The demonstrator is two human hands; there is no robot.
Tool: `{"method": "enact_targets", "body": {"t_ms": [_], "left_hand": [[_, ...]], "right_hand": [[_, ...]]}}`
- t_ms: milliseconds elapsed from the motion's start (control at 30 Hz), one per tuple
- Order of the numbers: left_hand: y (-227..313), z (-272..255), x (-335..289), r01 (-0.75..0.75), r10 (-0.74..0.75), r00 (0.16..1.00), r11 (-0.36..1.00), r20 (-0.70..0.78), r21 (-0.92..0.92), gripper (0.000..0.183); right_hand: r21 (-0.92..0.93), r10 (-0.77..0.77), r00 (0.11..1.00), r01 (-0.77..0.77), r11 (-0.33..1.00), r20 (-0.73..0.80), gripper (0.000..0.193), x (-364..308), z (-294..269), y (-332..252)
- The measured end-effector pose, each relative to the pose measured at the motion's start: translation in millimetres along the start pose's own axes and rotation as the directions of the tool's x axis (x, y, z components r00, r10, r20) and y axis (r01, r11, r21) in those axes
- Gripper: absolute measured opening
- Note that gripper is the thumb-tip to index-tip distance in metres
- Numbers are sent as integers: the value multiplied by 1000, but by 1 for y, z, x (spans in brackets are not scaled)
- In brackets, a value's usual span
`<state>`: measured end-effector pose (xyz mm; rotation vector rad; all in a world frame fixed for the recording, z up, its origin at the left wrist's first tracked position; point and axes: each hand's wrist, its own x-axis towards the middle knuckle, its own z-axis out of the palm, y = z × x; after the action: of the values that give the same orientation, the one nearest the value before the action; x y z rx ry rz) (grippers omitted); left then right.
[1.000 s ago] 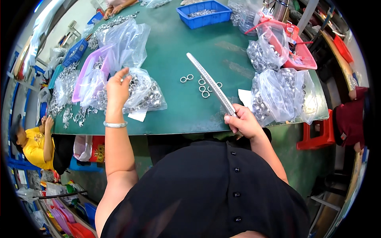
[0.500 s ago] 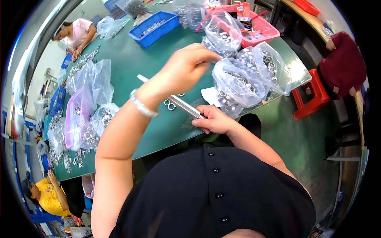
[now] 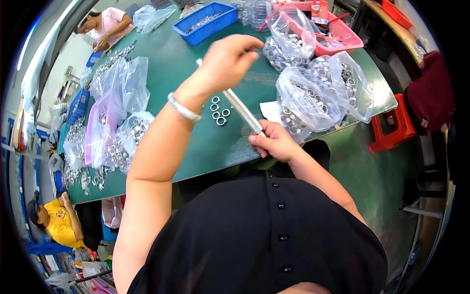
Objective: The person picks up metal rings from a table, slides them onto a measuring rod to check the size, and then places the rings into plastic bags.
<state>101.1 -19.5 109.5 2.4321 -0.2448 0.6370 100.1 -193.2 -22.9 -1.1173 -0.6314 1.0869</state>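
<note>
My right hand is closed round the lower end of a ring mandrel, a slim tapered metal stick with graduation marks. The mandrel slants up to the left, its far part passing under my left hand. That hand hovers over the table, slightly blurred, fingers bent and apart, with nothing visible in them. Several silver rings lie on the green table left of the mandrel. Nearest to my left fingertips is a clear bag of rings. Another open bag of rings stands right of the mandrel.
A blue bin and a pink basket stand at the back. Bagged metal parts and a lilac tray line the left side. A red stool is at the right. Two people sit along the table's left side.
My left hand has shifted up and left, away from the open bag, and the loose rings are more exposed. The mandrel stays in my right hand, tilted more steeply. The whole view has shifted.
</note>
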Motion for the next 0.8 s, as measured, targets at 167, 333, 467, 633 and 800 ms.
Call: {"method": "enact_targets", "body": {"t_ms": [167,333,467,633,800], "left_hand": [[-48,-20,-60,187,-199,925,980,-324,-69,11],[-57,21,-97,260,-261,964,906,-42,333,25],[-57,50,-103,257,-268,963,897,-21,359,26],[-64,48,-101,359,-350,933,911,-76,205,16],[-67,19,-103,413,-646,752,306,131,-858,18]], "right_hand": [[89,-38,995,46,995,-88,13,2,3,4],[157,-55,988,77,985,-144,12,3,2,3],[142,-55,988,76,987,-147,12,2,5,2],[116,-48,990,63,991,-129,10,1,7,0],[42,-26,992,32,999,-126,10,2,8,0]]}}
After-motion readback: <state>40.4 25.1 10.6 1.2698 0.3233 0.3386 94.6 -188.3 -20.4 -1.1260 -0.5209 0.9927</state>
